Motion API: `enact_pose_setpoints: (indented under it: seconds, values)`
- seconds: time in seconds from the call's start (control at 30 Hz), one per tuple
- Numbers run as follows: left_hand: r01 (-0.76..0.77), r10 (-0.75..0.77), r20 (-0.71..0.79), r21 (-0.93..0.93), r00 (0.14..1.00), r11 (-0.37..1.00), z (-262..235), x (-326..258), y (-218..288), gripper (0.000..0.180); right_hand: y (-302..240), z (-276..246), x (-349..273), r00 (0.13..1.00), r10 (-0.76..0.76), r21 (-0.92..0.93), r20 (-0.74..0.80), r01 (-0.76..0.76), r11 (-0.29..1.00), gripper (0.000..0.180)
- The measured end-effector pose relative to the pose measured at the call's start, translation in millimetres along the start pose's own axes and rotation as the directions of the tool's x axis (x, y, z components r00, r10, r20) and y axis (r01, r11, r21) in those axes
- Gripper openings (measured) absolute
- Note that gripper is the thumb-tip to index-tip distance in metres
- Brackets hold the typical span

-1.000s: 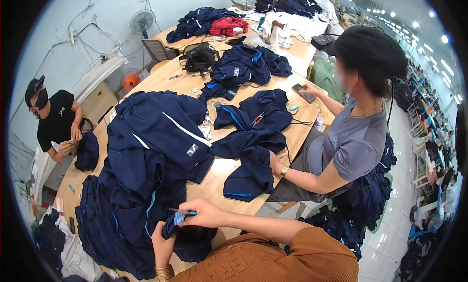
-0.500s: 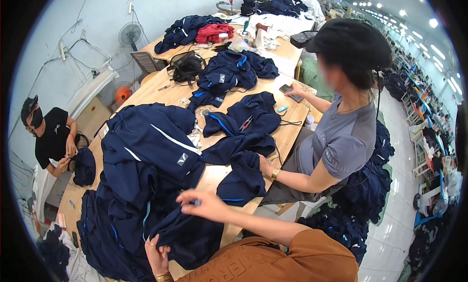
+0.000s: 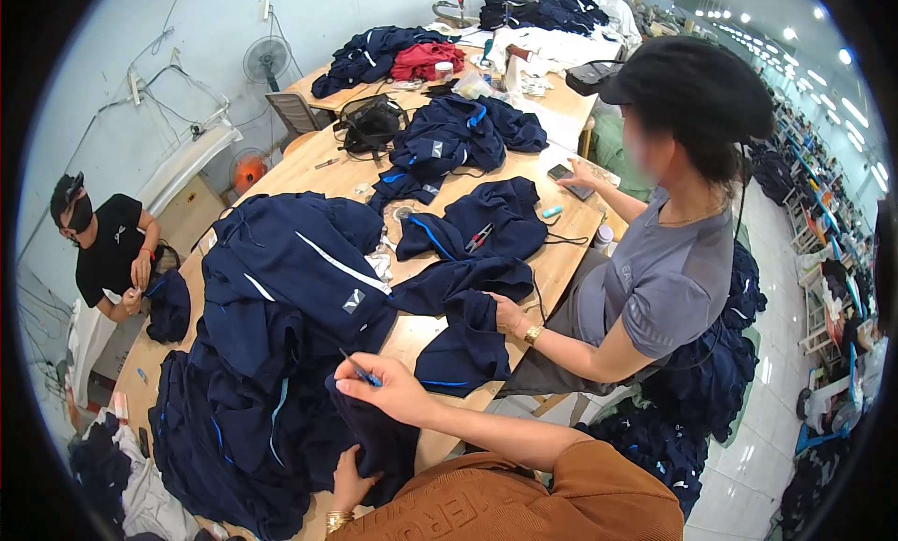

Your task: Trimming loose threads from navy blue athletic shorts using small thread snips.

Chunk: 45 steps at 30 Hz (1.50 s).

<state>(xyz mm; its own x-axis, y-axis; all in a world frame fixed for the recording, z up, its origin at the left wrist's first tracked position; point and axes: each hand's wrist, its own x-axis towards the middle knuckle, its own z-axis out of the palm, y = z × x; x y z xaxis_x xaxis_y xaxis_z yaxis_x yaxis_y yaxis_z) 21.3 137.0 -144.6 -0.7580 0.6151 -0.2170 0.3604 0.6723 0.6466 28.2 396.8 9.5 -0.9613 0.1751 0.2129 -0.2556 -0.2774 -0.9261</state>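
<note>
Gripping blue-handled snips (image 3: 369, 378) in the right hand (image 3: 391, 389), with fingers closed around the handle and dark tip toward the upper left of the frame. Touching a navy garment (image 3: 382, 440) at lower centre of the frame with the left hand (image 3: 352, 480), with thumb and fingers parted against the cloth; impossible to tell how firmly pinched. Lying beside a white-striped navy jacket (image 3: 299, 251) at left of centre. Probably soft, limp and fairly light, apt to fold over on itself. Best held by an edge or seam, well away from the sharp tip.
</note>
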Motion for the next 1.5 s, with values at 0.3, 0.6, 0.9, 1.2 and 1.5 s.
enact_pose_setpoints:
  seconds: [0.3, 0.6, 0.9, 1.2, 1.5]
  values:
    - [0.38, -0.539, 0.066, -0.782, 0.839, 0.495, -29.5, -8.8, 14.0, 0.039, 42.6, -21.3, 18.7, 1.0, 0.016, -0.67, 0.027, 0.007, 0.742, 0.021]
    - [-0.072, -0.194, -0.071, -0.997, 0.978, -0.002, -77.7, 13.9, 60.3, 0.045, 78.0, 41.1, -54.1, 0.974, 0.077, -0.229, 0.214, -0.027, 0.973, 0.053]
    - [-0.167, -0.234, -0.217, -0.962, 0.948, 0.215, -86.4, 7.4, 85.3, 0.068, 67.8, 14.6, -11.1, 0.975, 0.223, -0.135, -0.017, -0.223, 0.965, 0.016]
    - [-0.01, -0.147, -0.128, -0.787, 0.981, 0.617, -60.9, 16.6, 67.4, 0.035, 24.2, 22.4, 39.9, 0.767, 0.631, 0.318, -0.112, -0.574, 0.754, 0.014]
    - [-0.083, -0.215, -0.052, -0.987, 0.975, -0.138, -85.4, 21.3, 40.2, 0.036, 72.6, 6.0, 56.8, 0.727, 0.687, 0.224, 0.006, -0.67, 0.708, 0.013]
